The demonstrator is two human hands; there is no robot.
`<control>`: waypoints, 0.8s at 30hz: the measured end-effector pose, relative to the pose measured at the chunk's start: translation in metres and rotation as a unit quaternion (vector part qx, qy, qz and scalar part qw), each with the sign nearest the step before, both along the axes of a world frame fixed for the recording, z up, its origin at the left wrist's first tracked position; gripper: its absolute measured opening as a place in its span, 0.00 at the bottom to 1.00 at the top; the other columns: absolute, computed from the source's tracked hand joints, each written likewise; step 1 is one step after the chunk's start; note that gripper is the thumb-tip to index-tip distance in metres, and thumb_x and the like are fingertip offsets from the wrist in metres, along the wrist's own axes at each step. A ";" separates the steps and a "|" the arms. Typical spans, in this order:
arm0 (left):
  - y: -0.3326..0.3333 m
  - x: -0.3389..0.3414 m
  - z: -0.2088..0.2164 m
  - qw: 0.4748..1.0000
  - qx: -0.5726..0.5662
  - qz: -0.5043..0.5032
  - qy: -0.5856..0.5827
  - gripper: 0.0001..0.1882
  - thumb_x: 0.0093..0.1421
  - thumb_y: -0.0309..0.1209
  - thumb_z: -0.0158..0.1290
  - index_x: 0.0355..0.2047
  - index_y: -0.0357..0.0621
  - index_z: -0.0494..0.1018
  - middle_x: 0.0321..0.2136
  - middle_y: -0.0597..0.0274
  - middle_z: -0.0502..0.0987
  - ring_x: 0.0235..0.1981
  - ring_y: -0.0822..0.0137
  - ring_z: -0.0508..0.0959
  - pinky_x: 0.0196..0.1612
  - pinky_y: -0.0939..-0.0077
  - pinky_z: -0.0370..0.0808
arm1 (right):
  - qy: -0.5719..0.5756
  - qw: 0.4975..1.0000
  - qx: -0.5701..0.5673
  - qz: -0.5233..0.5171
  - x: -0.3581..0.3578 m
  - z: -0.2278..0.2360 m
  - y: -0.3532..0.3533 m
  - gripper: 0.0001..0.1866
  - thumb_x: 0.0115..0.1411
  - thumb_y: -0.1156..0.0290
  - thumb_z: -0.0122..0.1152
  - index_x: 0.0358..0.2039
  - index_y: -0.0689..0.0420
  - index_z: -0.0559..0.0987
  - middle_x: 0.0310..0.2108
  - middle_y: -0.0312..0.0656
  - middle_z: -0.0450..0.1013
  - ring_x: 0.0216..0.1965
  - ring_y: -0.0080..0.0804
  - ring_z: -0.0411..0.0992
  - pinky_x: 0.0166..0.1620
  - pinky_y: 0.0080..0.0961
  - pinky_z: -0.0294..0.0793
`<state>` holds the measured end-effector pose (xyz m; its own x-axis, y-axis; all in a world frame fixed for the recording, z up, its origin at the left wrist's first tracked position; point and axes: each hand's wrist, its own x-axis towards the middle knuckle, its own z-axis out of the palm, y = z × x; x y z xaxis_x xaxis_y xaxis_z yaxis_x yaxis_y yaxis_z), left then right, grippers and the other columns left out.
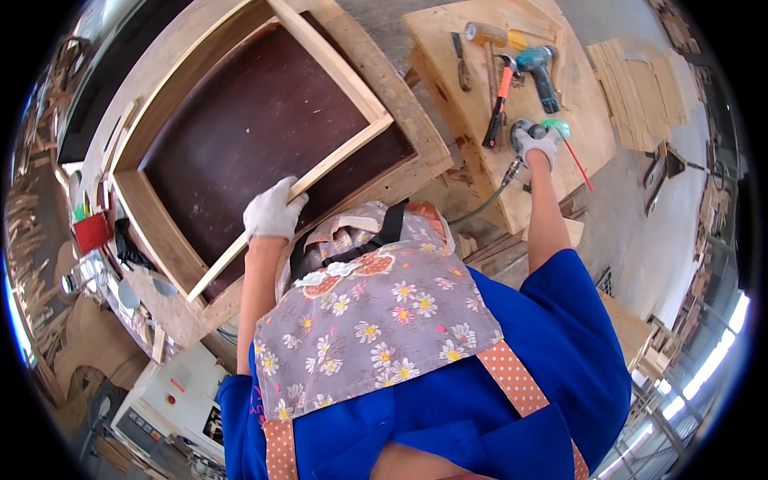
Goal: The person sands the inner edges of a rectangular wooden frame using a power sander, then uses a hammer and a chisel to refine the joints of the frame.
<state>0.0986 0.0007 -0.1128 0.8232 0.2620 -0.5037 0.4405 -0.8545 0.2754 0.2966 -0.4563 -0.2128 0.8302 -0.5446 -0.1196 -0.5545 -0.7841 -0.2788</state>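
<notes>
**A:** What are the hands doing?

**B:** Both wear white cotton gloves. The left hand (pixel 274 210) is closed around a long, pale wooden slat (pixel 308 182), which lies slantwise across a large rectangular wooden frame with a dark brown panel inside (pixel 256 120). The right hand (pixel 534 144) reaches out to a side table of bare plywood (pixel 592 120) and is clenched on a round air-powered hand tool with a green hose (pixel 522 136).

**B:** An orange-handled hammer (pixel 498 100), a teal cordless drill (pixel 541 70) and a wooden mallet (pixel 485 35) lie just beside it.

**A:** How would the slat handle?

**B:** Likely light and stiff, though thin enough to flex or snap. Held near its lower end, as here, the far end may swing; a grip nearer the middle should balance it better.
</notes>
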 end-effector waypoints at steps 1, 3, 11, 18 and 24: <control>0.005 0.000 -0.002 1.000 0.001 -0.015 -0.005 0.21 0.53 0.44 0.51 0.46 0.51 0.71 0.36 0.53 0.77 0.39 0.51 0.76 0.42 0.60 0.71 | -0.008 1.000 0.008 0.000 0.002 -0.005 -0.008 0.46 0.37 0.52 0.70 0.55 0.56 0.61 0.49 0.54 0.67 0.49 0.47 0.68 0.50 0.35 0.67; 0.013 -0.007 -0.011 0.999 -0.002 -0.046 -0.019 0.20 0.53 0.43 0.51 0.45 0.52 0.72 0.35 0.54 0.78 0.38 0.52 0.76 0.41 0.60 0.71 | -0.091 0.991 0.095 0.002 0.001 -0.040 -0.038 0.41 0.38 0.67 0.70 0.54 0.55 0.62 0.44 0.48 0.69 0.44 0.39 0.70 0.44 0.31 0.71; 0.018 -0.045 -0.029 0.995 0.003 -0.076 -0.058 0.19 0.52 0.43 0.52 0.43 0.53 0.74 0.33 0.56 0.78 0.36 0.55 0.77 0.39 0.62 0.73 | -0.172 0.884 0.374 0.222 -0.059 0.057 0.028 0.39 0.34 0.69 0.71 0.49 0.63 0.66 0.43 0.44 0.69 0.44 0.34 0.68 0.48 0.27 0.68; 0.012 -0.023 -0.026 0.999 -0.010 -0.033 -0.021 0.16 0.51 0.44 0.53 0.37 0.54 0.76 0.32 0.57 0.78 0.36 0.55 0.77 0.39 0.62 0.72 | -0.066 0.841 0.185 0.503 -0.059 0.109 0.210 0.34 0.38 0.62 0.66 0.50 0.49 0.67 0.45 0.47 0.67 0.45 0.43 0.70 0.51 0.34 0.68; 0.003 -0.016 -0.038 0.997 -0.007 -0.051 -0.056 0.13 0.52 0.44 0.51 0.31 0.51 0.76 0.28 0.56 0.78 0.33 0.54 0.77 0.36 0.61 0.73 | 0.064 0.867 0.002 0.494 -0.057 0.131 0.247 0.32 0.44 0.52 0.63 0.51 0.40 0.65 0.47 0.50 0.64 0.46 0.50 0.70 0.50 0.39 0.68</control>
<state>0.0831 0.0041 -0.1510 0.8964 0.1677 -0.4103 0.3175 -0.8889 0.3304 0.2394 -0.2097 -0.0814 0.8712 0.4252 -0.2453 0.3602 -0.8933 -0.2688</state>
